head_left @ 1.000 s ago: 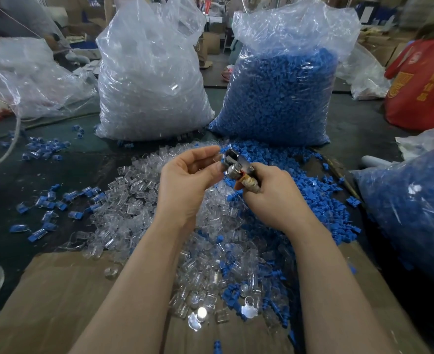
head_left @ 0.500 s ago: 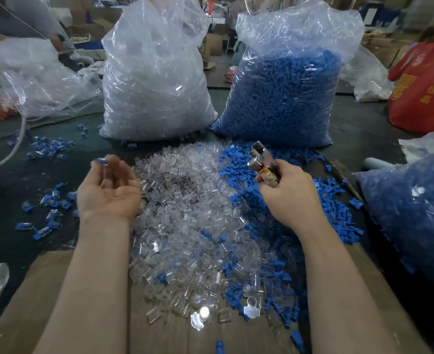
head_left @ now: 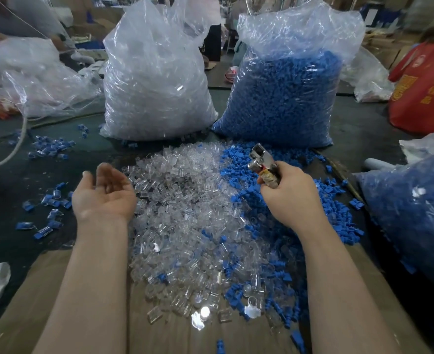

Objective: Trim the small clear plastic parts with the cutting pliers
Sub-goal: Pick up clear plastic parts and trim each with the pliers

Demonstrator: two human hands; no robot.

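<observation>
A wide heap of small clear plastic parts (head_left: 185, 213) lies in the middle of the table, mixed with blue parts (head_left: 287, 200) along its right side. My right hand (head_left: 290, 195) grips the cutting pliers (head_left: 260, 162) above the blue parts, jaws pointing up and away. My left hand (head_left: 103, 192) hovers palm up at the left edge of the clear heap, fingers loosely spread, with nothing in it.
Two tall plastic bags stand behind the heap: one of clear parts (head_left: 157, 77), one of blue parts (head_left: 287, 90). Another bag of blue parts (head_left: 415, 213) sits at the right. Assembled blue-and-clear pieces (head_left: 47, 200) lie scattered at the left. Cardboard (head_left: 45, 302) covers the near table.
My left hand left the pliers, swung out to the left and let go of a piece. My right hand with the pliers drew slightly right.
</observation>
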